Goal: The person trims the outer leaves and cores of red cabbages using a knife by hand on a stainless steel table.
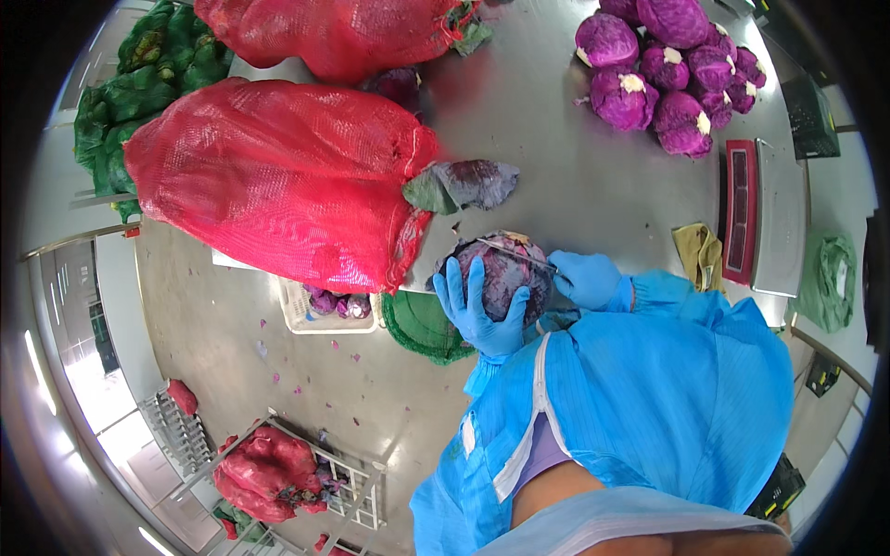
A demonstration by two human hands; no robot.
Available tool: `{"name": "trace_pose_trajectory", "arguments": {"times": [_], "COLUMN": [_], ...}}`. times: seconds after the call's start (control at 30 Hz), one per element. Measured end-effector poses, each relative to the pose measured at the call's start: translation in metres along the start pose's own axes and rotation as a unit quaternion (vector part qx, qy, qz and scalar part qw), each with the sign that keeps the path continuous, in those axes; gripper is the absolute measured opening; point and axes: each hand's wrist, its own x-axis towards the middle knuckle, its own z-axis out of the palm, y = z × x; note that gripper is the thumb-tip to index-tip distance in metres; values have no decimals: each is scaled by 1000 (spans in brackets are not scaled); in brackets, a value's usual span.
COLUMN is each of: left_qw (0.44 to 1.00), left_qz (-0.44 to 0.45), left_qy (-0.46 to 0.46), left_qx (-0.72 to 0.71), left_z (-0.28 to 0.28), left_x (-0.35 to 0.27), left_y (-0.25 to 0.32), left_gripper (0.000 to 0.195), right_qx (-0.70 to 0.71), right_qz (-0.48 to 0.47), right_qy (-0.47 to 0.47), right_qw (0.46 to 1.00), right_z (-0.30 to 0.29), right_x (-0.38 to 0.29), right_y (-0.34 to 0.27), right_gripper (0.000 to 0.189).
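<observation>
A red cabbage with dull outer leaves (499,288) is at the near edge of the steel table (549,174). My left hand (487,313), in a blue glove, grips it from the near side with spread fingers. In my gloved right hand (588,279) is a knife (511,251), its thin blade lying across the top of the cabbage. Loose cabbage leaves (480,184) lie just beyond, beside the mouth of a red mesh sack (292,181). Trimmed purple cabbages (624,97) with pale cut stems are heaped at the far right.
Another red mesh sack (334,31) lies at the back. Below the table edge stand a white crate (334,328) with cabbages and a green mesh-lined container (424,326). A tan cloth (697,256) and a red-framed device (740,212) are at right. Leaf scraps litter the floor.
</observation>
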Motion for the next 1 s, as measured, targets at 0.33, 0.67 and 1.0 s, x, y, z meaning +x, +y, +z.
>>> {"name": "trace_pose_trajectory", "arguments": {"times": [0.33, 0.67, 1.0], "left_qw": [1000, 999, 981], "left_qz": [7, -4, -124], "left_qy": [12, -44, 3], "left_qx": [-13, -32, -151], "left_z": [3, -3, -13], "left_x": [-5, 4, -11], "left_y": [-6, -14, -31], "left_gripper": [67, 68, 105], "right_qx": [-71, -79, 355], "right_qz": [-25, 78, 144], "right_qy": [-68, -204, -137], "right_qw": [995, 973, 914], "right_z": [8, -2, 47], "right_x": [29, 21, 33], "right_y": [16, 9, 9], "right_gripper": [21, 22, 37]}}
